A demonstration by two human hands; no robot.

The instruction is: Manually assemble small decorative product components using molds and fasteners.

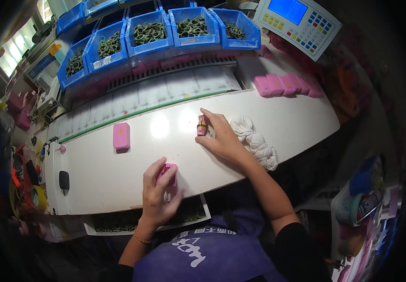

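At the middle of the white table (90, 176), my right hand (221, 136) has a small pink piece (202, 130) between thumb and forefinger. A dark, greenish-yellow ring goes round that piece. Nearer the front edge, my left hand (157, 197) is over a pink block (172, 175), its fingers spread and the thumb smeared by motion. Fingers partly cover this block, which appears to have a hollow in its top. Another pink block (121, 135) lies farther left.
Beside my right wrist lies a twisted white cloth (257, 143). Several pink blocks (285, 85) stand in a row at the back right, below a control panel (299, 26). Blue bins (150, 47) of dark green rings line the back. An open drawer (207, 207) juts out in front.
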